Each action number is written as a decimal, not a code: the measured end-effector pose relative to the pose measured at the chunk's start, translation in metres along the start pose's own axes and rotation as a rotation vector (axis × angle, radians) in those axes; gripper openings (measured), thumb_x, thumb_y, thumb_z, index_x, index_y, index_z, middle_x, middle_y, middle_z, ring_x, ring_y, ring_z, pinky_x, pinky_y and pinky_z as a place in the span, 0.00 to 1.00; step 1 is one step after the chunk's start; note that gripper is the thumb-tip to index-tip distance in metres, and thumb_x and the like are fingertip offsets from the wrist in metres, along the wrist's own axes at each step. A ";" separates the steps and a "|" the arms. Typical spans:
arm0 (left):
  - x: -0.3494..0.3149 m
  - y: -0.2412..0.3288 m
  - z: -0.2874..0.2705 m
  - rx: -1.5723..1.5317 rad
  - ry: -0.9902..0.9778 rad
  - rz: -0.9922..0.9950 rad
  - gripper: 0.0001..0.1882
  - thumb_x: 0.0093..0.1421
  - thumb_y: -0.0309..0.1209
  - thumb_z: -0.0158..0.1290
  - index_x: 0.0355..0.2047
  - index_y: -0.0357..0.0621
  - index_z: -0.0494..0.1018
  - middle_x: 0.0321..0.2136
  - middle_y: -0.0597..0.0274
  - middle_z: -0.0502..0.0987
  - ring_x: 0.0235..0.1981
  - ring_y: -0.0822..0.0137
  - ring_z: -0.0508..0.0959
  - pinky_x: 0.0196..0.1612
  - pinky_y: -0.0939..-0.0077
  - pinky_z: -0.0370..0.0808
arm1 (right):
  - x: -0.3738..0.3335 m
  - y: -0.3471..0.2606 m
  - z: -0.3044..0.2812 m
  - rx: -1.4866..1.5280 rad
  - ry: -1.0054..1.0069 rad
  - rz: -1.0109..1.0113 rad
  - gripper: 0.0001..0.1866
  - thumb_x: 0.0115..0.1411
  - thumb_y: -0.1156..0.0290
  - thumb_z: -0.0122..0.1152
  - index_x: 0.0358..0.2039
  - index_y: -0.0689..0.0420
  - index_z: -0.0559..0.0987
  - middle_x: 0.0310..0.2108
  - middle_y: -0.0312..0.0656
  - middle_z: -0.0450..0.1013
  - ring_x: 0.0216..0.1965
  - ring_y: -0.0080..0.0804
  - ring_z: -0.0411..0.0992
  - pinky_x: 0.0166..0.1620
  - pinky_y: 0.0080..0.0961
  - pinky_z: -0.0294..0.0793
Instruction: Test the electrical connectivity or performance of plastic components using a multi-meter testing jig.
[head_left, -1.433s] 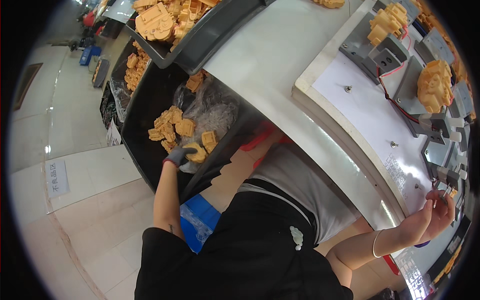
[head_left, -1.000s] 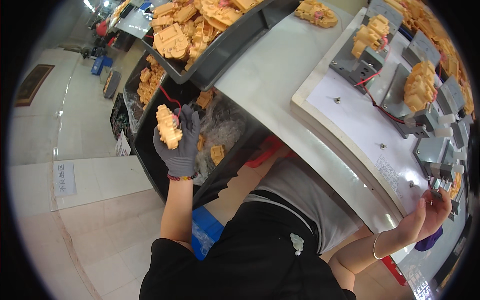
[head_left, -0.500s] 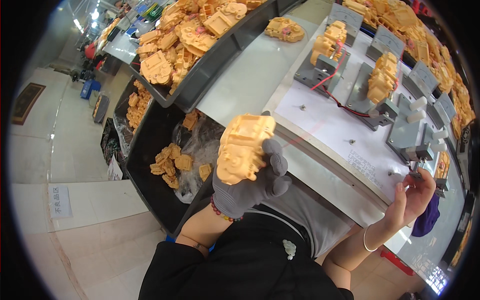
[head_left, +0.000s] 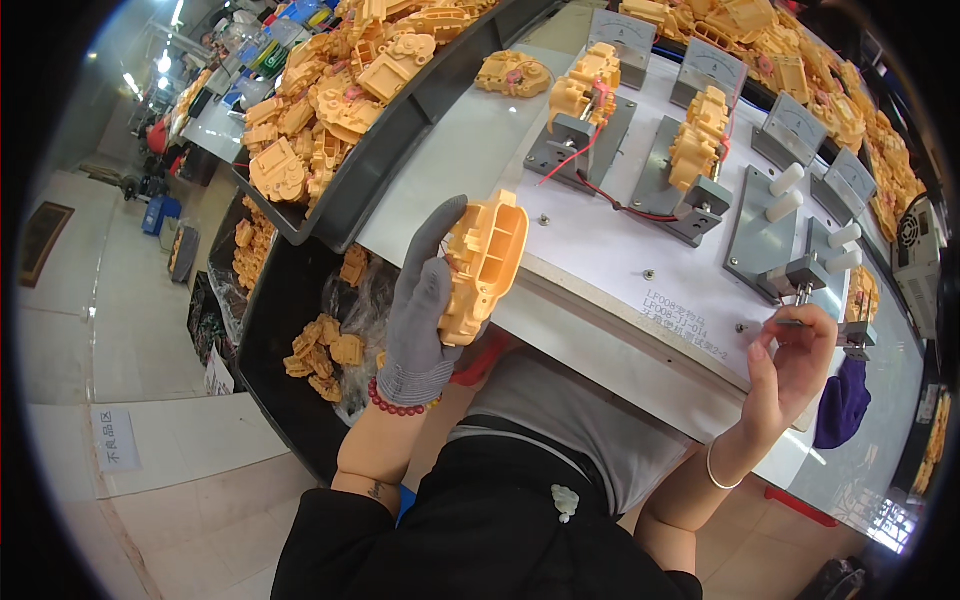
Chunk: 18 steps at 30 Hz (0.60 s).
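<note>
My left hand (head_left: 420, 320), in a grey knit glove, grips a yellow-orange plastic gear housing (head_left: 488, 262). The housing is tilted, its open ribbed compartments showing. At the right front of the test board, my bare right hand (head_left: 795, 365) has its fingers curled at the metal end of a test fixture (head_left: 802, 275); what lies between them is hidden. Two other fixtures farther left each hold a yellow-orange housing, one (head_left: 585, 85) with red wires and one (head_left: 700, 140) beside it. White knobs (head_left: 785, 195) stand on the fixtures nearer my right hand.
Behind the fixtures stand several analog meters (head_left: 710, 70). A grey tray (head_left: 345, 215) heaped with housings is at the back left, with a black bin (head_left: 300, 400) below it. One loose housing (head_left: 513, 74) lies on the table. A purple cloth (head_left: 843, 405) hangs at right.
My left hand has turned the housing, so its ribbed compartments now show. My right hand stays by the same fixture, fingers still curled. The whole view has shifted slightly.
</note>
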<state>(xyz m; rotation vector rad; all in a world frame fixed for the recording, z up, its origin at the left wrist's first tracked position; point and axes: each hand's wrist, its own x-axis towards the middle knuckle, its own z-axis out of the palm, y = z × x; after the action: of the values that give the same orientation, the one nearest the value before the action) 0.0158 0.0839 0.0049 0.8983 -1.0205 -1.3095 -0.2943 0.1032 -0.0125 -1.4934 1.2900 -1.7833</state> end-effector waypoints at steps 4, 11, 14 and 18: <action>0.009 0.017 0.026 0.301 -0.023 0.030 0.29 0.70 0.42 0.40 0.65 0.37 0.56 0.59 0.55 0.66 0.46 0.70 0.75 0.44 0.79 0.76 | 0.001 -0.009 -0.001 0.143 -0.021 0.075 0.25 0.43 0.77 0.63 0.45 0.66 0.69 0.36 0.44 0.70 0.32 0.26 0.67 0.39 0.20 0.68; 0.087 0.059 0.153 0.873 -0.533 0.630 0.26 0.56 0.37 0.51 0.56 0.43 0.70 0.49 0.52 0.75 0.48 0.56 0.77 0.53 0.64 0.72 | -0.001 0.002 0.004 0.073 -0.020 0.014 0.23 0.41 0.81 0.59 0.43 0.64 0.73 0.31 0.41 0.72 0.27 0.23 0.68 0.36 0.18 0.68; 0.115 0.057 0.223 1.459 -0.355 1.146 0.27 0.61 0.48 0.51 0.46 0.33 0.70 0.32 0.41 0.79 0.33 0.50 0.81 0.36 0.62 0.76 | 0.002 -0.004 0.001 0.014 -0.008 -0.039 0.22 0.42 0.80 0.59 0.42 0.62 0.73 0.30 0.39 0.72 0.25 0.21 0.68 0.32 0.17 0.67; 0.190 0.007 0.243 1.653 -0.711 0.774 0.25 0.55 0.46 0.47 0.48 0.46 0.74 0.39 0.48 0.80 0.40 0.50 0.81 0.43 0.53 0.76 | 0.004 -0.003 0.003 0.005 -0.039 -0.033 0.21 0.42 0.79 0.59 0.41 0.60 0.74 0.30 0.39 0.73 0.24 0.22 0.68 0.30 0.18 0.66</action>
<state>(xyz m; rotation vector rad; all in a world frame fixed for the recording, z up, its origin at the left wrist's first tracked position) -0.2148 -0.0953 0.1040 0.9198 -2.7659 0.2047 -0.2915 0.1005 -0.0080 -1.5470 1.2483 -1.7681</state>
